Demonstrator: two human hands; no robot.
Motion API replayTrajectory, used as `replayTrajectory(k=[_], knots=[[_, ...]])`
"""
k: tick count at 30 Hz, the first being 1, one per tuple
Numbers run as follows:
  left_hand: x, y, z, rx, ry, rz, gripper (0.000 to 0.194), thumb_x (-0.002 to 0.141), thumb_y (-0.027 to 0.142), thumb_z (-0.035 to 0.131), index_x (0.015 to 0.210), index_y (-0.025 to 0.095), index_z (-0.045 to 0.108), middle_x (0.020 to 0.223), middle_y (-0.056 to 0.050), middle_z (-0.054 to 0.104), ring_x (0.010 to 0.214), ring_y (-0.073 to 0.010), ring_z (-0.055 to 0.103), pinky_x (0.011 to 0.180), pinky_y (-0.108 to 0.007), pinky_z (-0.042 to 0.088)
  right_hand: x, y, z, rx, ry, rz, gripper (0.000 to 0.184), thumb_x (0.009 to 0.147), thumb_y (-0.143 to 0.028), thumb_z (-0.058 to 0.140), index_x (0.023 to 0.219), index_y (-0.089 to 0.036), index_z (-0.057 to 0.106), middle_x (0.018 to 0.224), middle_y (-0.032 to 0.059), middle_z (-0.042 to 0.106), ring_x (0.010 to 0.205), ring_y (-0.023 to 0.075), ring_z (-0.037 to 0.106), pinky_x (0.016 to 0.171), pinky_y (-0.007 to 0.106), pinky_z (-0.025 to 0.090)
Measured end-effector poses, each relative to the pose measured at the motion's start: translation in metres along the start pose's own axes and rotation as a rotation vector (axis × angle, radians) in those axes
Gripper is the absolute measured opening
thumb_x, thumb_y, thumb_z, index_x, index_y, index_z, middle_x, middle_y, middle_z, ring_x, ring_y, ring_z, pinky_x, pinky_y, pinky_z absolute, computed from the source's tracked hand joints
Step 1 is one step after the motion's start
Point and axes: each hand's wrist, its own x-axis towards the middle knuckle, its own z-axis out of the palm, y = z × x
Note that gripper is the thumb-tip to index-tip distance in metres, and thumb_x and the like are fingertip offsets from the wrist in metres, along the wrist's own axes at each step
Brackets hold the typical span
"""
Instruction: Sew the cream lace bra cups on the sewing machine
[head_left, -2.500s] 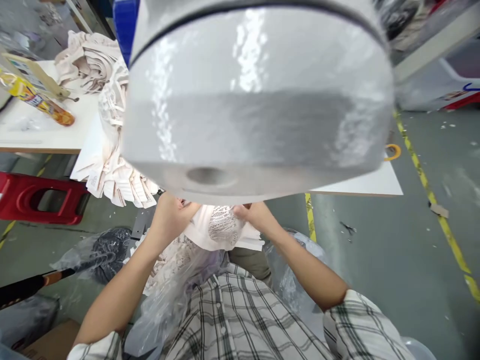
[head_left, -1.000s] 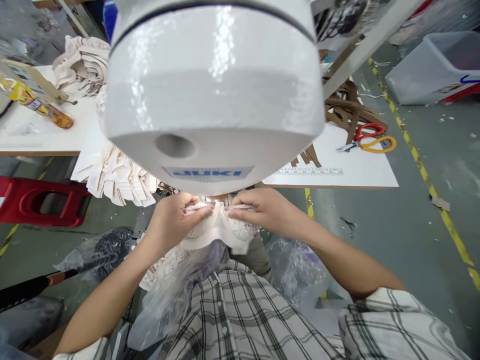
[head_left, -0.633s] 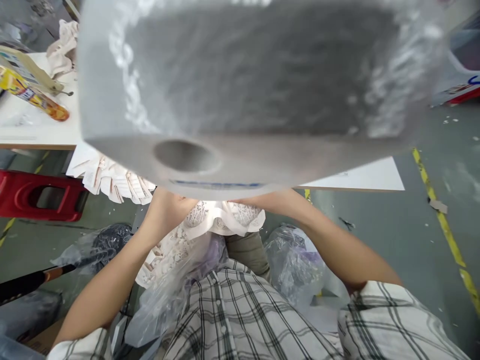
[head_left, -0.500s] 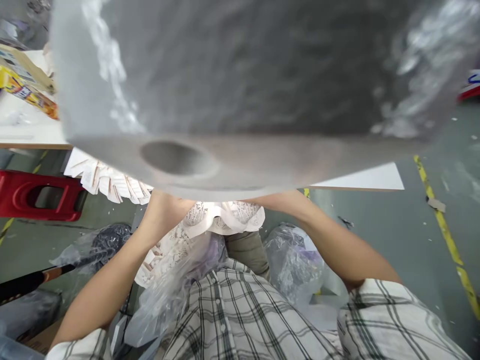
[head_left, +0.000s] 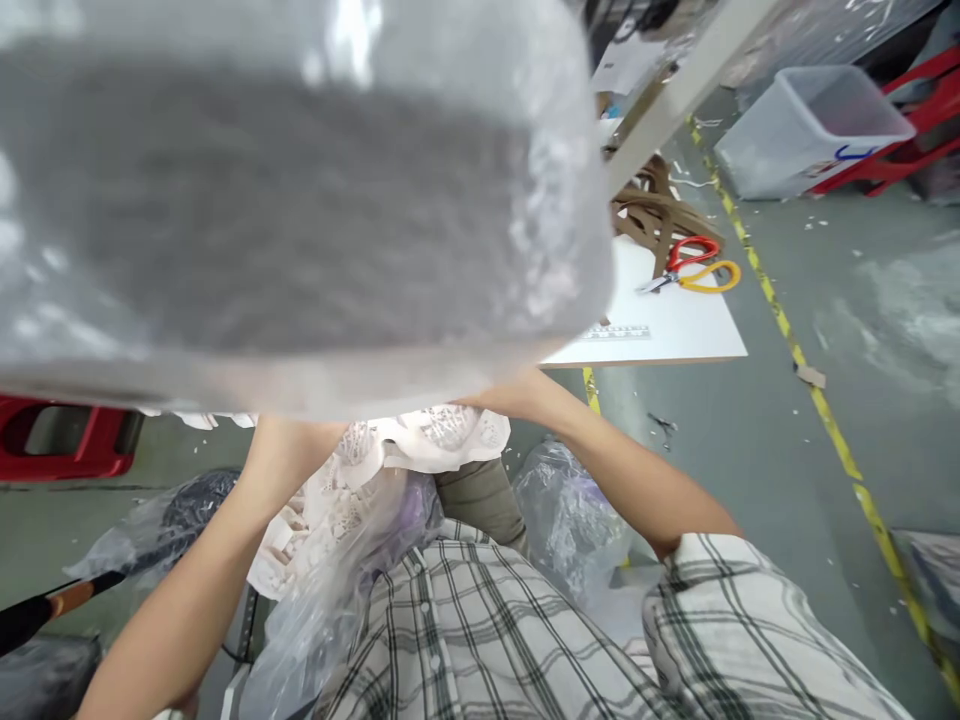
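Note:
A large, blurred grey object wrapped in clear plastic fills the upper left and covers my fingers. Just below its lower edge, white lace bra pieces hang between my wrists, over my lap. My left hand, seen only near the wrist, is beside the left end of the lace. On the other side, my right hand reaches in at the upper right of the lace, its fingers covered as well. More lace pieces lie in a heap below my left wrist, next to a clear plastic bag.
On the white table to the right lie scissors with red and yellow handles, a clear ruler and brown strips. A translucent bin stands beyond. A red stool is at left; another bag sits right.
My view has turned to the right, so the scissors, ruler and bin now show. The wrapped grey object has shifted left in view. My arms keep about the same pose around the lace.

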Motion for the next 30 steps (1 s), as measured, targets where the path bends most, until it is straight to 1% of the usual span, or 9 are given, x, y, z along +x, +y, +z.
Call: replayTrajectory(k=[4,7,10,12,15,21,24,27,30], knots=[[0.004,0.001,-0.002,0.102,0.025,0.101,0.019,0.076,0.022,0.061,0.067,0.021,0.044,0.069,0.0,0.057,0.068,-0.0151,0.048,0.071,-0.028,0.045,-0.011,0.037,0.017,0.189,0.082,0.08,0.057,0.076,-0.057,0.077,0.119,-0.022,0.065,0.121,0.0074,0.068,0.112,0.0289,0.062,0.096,0.041,0.05],[0.006,-0.002,-0.004,0.093,0.036,0.139,0.016,0.08,0.025,0.057,0.069,0.021,0.047,0.067,0.001,0.057,0.069,-0.0147,0.05,0.073,-0.027,0.046,-0.025,0.068,0.036,0.587,0.036,0.215,0.075,0.079,-0.068,0.07,0.139,-0.025,0.052,0.136,0.0101,0.062,0.126,0.0301,0.057,0.103,0.042,0.048],[0.006,-0.006,-0.004,0.11,0.033,0.127,0.02,0.081,0.025,0.056,0.065,0.021,0.045,0.058,0.002,0.049,0.065,-0.0148,0.047,0.067,-0.026,0.044,-0.04,0.089,0.051,0.996,-0.147,0.345,0.079,0.07,-0.075,0.074,0.129,-0.024,0.058,0.124,0.0103,0.07,0.118,0.0294,0.064,0.097,0.04,0.054],[0.004,-0.007,-0.002,0.117,0.028,0.096,0.023,0.08,0.023,0.057,0.062,0.022,0.043,0.053,0.003,0.042,0.062,-0.0144,0.044,0.061,-0.026,0.04,-0.048,0.095,0.055,1.12,-0.199,0.413,0.069,0.063,-0.06,0.087,0.115,-0.022,0.065,0.11,0.0088,0.075,0.106,0.0273,0.07,0.091,0.037,0.057],[0.001,-0.005,0.001,0.14,0.018,0.059,0.034,0.08,0.021,0.057,0.057,0.023,0.032,0.05,0.005,0.029,0.054,-0.0121,0.032,0.054,-0.027,0.031,-0.055,0.093,0.055,1.181,-0.104,0.488,0.051,0.063,-0.038,0.091,0.106,-0.02,0.068,0.099,0.0075,0.078,0.097,0.0259,0.074,0.088,0.036,0.059],[-0.005,0.0,0.002,0.09,-0.017,-0.01,0.042,0.085,0.023,0.056,0.059,0.023,0.022,0.047,0.006,0.019,0.046,-0.0089,0.017,0.049,-0.028,0.017,-0.061,0.079,0.05,1.193,0.033,0.586,0.04,0.064,-0.033,0.088,0.097,-0.017,0.071,0.095,0.0092,0.079,0.099,0.0285,0.074,0.088,0.037,0.06],[-0.009,-0.006,-0.002,0.141,0.066,0.018,0.028,0.085,0.023,0.058,0.064,0.022,0.04,0.051,0.004,0.037,0.048,-0.0115,0.034,0.049,-0.027,0.026,-0.065,0.075,0.041,1.172,0.133,0.598,0.038,0.064,-0.036,0.088,0.093,-0.017,0.073,0.093,0.0085,0.079,0.092,0.0266,0.075,0.083,0.036,0.061],[-0.022,-0.007,-0.005,0.203,0.236,0.071,0.007,0.089,0.025,0.058,0.085,0.02,0.056,0.078,-0.004,0.061,0.071,-0.0171,0.057,0.06,-0.027,0.043,-0.07,0.065,0.024,1.127,0.324,0.511,0.037,0.065,-0.04,0.089,0.092,-0.021,0.074,0.088,0.0049,0.079,0.08,0.0224,0.075,0.077,0.033,0.061],[-0.045,0.01,-0.003,0.215,0.389,0.265,0.011,0.091,0.019,0.058,0.102,0.02,0.057,0.097,-0.006,0.066,0.092,-0.0191,0.064,0.076,-0.029,0.052,-0.076,0.04,0.009,1.029,0.396,0.386,0.032,0.063,-0.042,0.092,0.083,-0.023,0.076,0.075,0.0015,0.077,0.063,0.018,0.071,0.062,0.029,0.058]])
